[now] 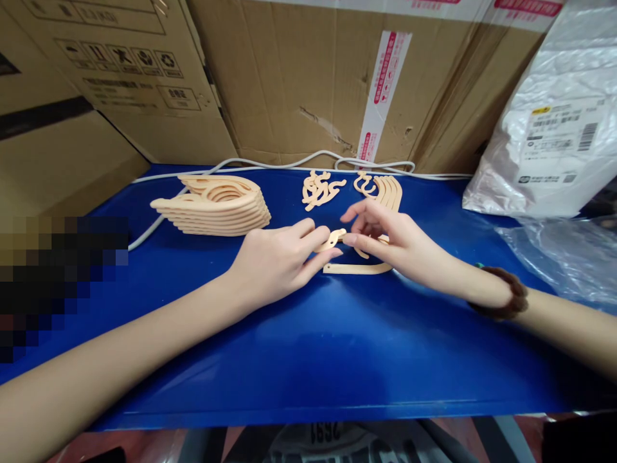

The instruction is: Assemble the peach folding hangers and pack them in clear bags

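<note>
Evidently, our left hand (pixel 277 256) pinches the small beige plastic piece (pixel 332 240) over the blue tabletop (pixel 308 350); whether our right hand (pixel 393 235), fingers curled beside it, grips anything, we cannot tell. We'd best leave the piece's hole uncovered and mind the curved bar (pixel 359 269) nearby; room lies toward the front edge (pixel 270 417), not the hanger stack (pixel 216 215).

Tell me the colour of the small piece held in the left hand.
The small piece is pale cream-beige; the head view shows it best.
</note>
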A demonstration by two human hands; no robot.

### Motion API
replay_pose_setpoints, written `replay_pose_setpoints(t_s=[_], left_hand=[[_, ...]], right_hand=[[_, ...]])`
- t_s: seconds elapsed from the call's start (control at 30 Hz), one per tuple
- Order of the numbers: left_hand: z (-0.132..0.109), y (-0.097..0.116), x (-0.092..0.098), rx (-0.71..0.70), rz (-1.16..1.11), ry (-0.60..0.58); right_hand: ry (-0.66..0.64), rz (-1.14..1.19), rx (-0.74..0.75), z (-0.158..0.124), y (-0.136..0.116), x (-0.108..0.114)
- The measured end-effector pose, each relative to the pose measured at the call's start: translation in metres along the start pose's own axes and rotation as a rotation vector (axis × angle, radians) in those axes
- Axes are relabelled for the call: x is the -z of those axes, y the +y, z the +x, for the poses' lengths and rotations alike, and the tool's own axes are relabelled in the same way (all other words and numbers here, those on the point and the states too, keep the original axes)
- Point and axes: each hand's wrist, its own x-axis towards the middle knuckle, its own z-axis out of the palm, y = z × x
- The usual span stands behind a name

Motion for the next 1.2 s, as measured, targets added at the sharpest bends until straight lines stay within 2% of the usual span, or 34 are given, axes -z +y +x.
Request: replay_pose_setpoints(t_s=[0.1,0.17,0.27,0.43,0.63,0.73,0.8,1.0,1.2], left_hand=[[0.0,-0.001,-0.001,0.028,-0.013,-0.025],[0.001,-0.002,-0.003,0.03,-0.015,-0.03],[0.002,-0.002,-0.004,0.063,-0.022,-0.005],[0.002,-0.002,-0.005,0.13,-0.035,0.03],[0.002,-0.005,-0.013,0.151,-0.22,-0.069],[0.001,-0.006,-0.016,0.171,-0.371,-0.122],[0.001,-0.006,-0.015,0.154,-0.409,-0.114],[0.002,-0.004,-0.013,0.048,-0.341,-0.051],[0.001,-0.004,-0.015,0.01,-0.349,-0.039]], right_hand=[[0.007,-0.295,0.092,-0.013,0.002,-0.001],[0.024,-0.408,0.124,-0.021,0.005,-0.004],[0.037,-0.505,0.175,-0.029,0.009,-0.008],[-0.043,-0.683,0.352,-0.03,0.012,-0.013],[-0.113,-0.906,0.491,-0.031,0.012,-0.017],[-0.114,-0.969,0.58,-0.034,0.012,-0.017],[-0.104,-0.988,0.61,-0.035,0.012,-0.016],[-0.064,-1.069,0.634,-0.036,0.013,-0.012],[0.018,-1.096,0.659,-0.035,0.014,-0.009]])
